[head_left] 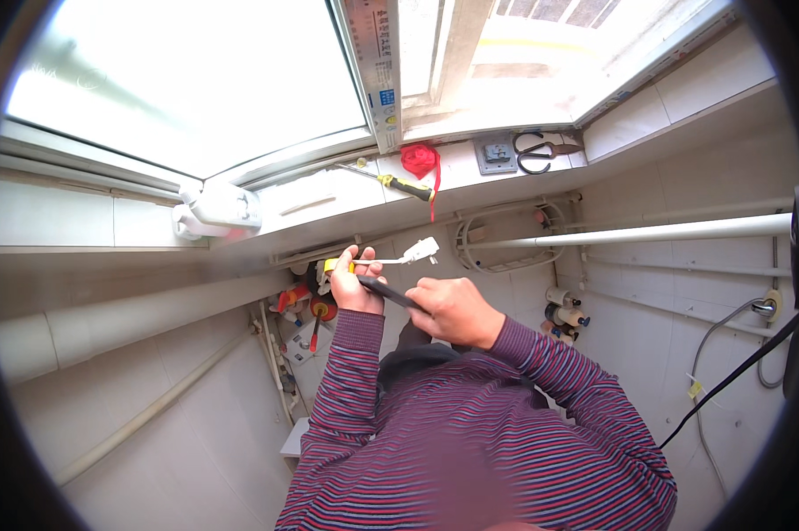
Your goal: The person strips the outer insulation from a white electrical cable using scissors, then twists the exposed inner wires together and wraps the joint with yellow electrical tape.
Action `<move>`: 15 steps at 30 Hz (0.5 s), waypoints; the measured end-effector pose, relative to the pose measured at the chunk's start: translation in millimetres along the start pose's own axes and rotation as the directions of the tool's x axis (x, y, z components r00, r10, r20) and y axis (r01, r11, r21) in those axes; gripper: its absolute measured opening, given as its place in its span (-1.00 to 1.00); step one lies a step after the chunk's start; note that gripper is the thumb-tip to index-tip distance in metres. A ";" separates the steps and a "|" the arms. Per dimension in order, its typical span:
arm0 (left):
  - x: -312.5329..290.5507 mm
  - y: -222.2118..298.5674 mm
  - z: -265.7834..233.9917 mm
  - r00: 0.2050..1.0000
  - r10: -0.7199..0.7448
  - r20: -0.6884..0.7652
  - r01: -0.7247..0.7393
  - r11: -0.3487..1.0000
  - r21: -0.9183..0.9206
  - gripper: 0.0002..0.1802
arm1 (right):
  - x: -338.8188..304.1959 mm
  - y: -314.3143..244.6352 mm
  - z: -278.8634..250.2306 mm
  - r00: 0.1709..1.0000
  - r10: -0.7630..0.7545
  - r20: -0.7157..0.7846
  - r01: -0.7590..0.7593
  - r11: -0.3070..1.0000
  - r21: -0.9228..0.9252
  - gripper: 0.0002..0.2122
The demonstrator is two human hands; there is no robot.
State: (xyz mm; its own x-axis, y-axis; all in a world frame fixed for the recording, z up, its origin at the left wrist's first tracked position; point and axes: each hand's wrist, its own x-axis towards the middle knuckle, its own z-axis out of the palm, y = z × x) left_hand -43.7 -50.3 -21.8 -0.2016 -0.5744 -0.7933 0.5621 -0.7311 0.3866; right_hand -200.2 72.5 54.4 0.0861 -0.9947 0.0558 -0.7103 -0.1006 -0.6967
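Note:
My left hand [357, 281] is closed palm-up, its fingers bent around a white cord. From that cord a white power plug [419, 250] sticks out to the right, its prongs showing. Something small and yellow [332, 265] sits at the fingertips; its kind is unclear. A long, dark, flat tool [389, 291] runs across between my hands. One end lies at my left palm, while my right hand [459, 310] grips the other in a fist. What kind of tool it is cannot be made out.
On the window ledge are a yellow-black screwdriver [407, 187], a red ribbon roll [419, 160], a grey switch box [496, 157], black-handled scissors [544, 152] and white bottles [218, 209]. A white pipe [665, 232] crosses at right. A red-handled tool [315, 333] and several bottles [564, 315] stand below.

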 end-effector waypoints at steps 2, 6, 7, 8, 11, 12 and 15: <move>7.4 -7.9 -5.1 0.999 0.042 -0.016 -0.042 0.999 0.004 -0.83 | 8.9 5.0 -18.5 0.995 -0.015 -0.094 0.018 0.999 0.033 -0.85; -1.6 -9.9 -26.4 0.998 -0.043 -0.049 0.047 0.994 0.098 -0.77 | 48.6 29.8 -50.6 0.947 -0.244 -0.209 0.161 0.923 -0.350 -0.80; -2.8 -13.2 -31.5 0.997 -0.052 -0.058 0.058 0.993 0.103 -0.77 | 62.6 38.8 -53.2 0.934 -0.289 -0.213 0.187 0.898 -0.398 -0.78; -4.3 -16.6 -36.8 0.996 -0.061 -0.067 0.068 0.992 0.106 -0.77 | 76.3 47.5 -51.2 0.919 -0.333 -0.213 0.213 0.870 -0.444 -0.76; -16.0 -23.2 -45.1 0.992 -0.076 -0.097 0.086 0.990 0.113 -0.77 | 111.8 59.6 -19.8 0.885 -0.433 -0.171 0.293 0.803 -0.519 -0.74; -20.0 -25.1 -48.4 0.992 -0.076 -0.103 0.089 0.988 0.128 -0.77 | 122.6 57.1 -9.0 0.870 -0.468 -0.154 0.324 0.779 -0.537 -0.73; -32.1 -30.7 -54.4 0.996 -0.042 -0.080 0.059 0.975 0.214 -0.73 | 149.4 49.0 21.3 0.845 -0.508 -0.168 0.351 0.763 -0.543 -0.74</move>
State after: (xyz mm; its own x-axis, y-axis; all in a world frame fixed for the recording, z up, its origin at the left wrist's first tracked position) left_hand -10.8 10.7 -33.8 -0.1604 -0.5118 -0.8440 0.3648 -0.8253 0.4311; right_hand -207.3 -80.6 13.4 0.3168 -0.7925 0.5212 -0.8909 -0.4372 -0.1234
